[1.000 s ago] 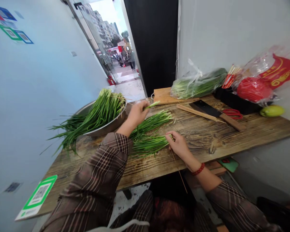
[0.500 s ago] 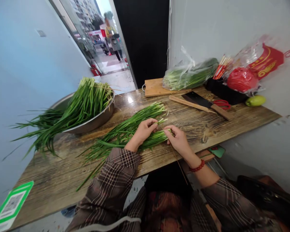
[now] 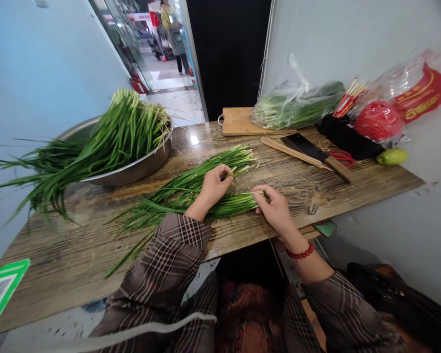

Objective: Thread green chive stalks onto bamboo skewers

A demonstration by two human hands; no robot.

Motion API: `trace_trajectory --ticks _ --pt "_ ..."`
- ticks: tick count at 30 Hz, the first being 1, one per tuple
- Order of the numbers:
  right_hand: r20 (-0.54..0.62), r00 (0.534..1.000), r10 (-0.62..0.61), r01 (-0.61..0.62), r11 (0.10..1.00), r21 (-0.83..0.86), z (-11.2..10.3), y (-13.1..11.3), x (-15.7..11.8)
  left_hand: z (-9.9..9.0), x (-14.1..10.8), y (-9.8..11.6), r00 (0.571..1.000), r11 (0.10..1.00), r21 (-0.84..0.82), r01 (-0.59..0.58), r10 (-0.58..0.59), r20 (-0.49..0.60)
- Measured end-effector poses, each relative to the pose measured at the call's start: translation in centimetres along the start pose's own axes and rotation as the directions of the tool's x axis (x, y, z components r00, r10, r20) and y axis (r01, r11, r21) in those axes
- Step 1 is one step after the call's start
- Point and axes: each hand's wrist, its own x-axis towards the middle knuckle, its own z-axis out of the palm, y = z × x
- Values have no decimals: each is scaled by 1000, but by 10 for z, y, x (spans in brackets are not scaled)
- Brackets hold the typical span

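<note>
Two loose bunches of garlic chives lie on the wooden table, their pale ends to the right: a far bunch [image 3: 220, 159] and a near one [image 3: 235, 206]. My left hand [image 3: 215, 186] is closed in a pinch at the pale ends of a few chives between the two bunches. At the tips of the near bunch, my right hand [image 3: 275, 206] pinches a thin bamboo skewer [image 3: 274, 245], which slants down past the table edge. Whether chives are threaded on it is hidden by the fingers.
A metal basin [image 3: 132, 174] heaped with chives stands at left. Behind are a cutting board [image 3: 237, 120] and bagged greens [image 3: 297, 108]. A cleaver [image 3: 316, 154] lies beside loose skewers [image 3: 294, 153], red-handled scissors [image 3: 341, 157] and a green fruit or vegetable [image 3: 392, 156].
My left hand has drawn a little leftward, widening the distance to my right hand. My right hand still pinches the skewer by the near bunch. The camera view has shifted slightly.
</note>
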Motion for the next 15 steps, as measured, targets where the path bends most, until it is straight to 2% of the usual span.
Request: trace_trajectory --ticks 5,9,15 --pt "-25 999 40 -39 998 53 3 -2 0 3 -3 2 994 999 -36 -22 26 109" --pt "-56 998 30 -27 998 57 5 -4 2 7 -7 11 985 996 -92 5 12 174" --pt "-28 999 21 -20 999 41 4 -3 2 8 -10 21 974 1000 -19 -1 5 225"
